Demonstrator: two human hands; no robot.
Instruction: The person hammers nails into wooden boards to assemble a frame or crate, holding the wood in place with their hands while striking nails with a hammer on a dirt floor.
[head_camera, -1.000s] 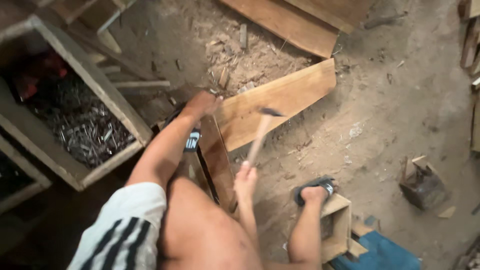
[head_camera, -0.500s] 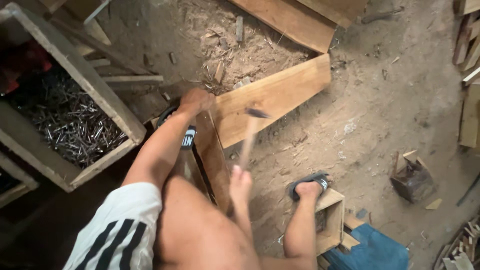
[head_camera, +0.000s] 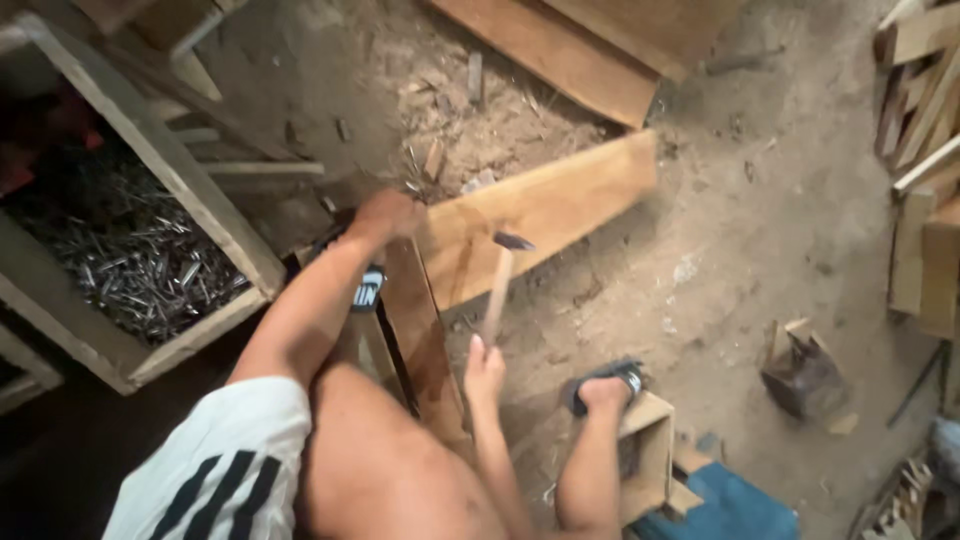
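Note:
My left hand (head_camera: 385, 215) grips the top corner where a long pale wooden plank (head_camera: 545, 210) meets an upright darker board (head_camera: 420, 330). My right hand (head_camera: 484, 368) holds the wooden handle of a hammer (head_camera: 500, 275), its dark head raised just over the plank near the joint. My bare knee and striped white shorts fill the bottom left. One foot in a black sandal (head_camera: 606, 385) rests on a small wooden box (head_camera: 650, 455).
A wooden crate full of loose nails (head_camera: 130, 260) stands at the left. More boards (head_camera: 570, 50) lie at the top, and stacked wood strips (head_camera: 920, 150) at the right. A dark wooden block (head_camera: 805, 370) and a blue object (head_camera: 730, 510) sit on the dusty floor.
The hammer has come down closer to the plank and swung slightly left. My left hand stays on the joint. The view has shifted a little.

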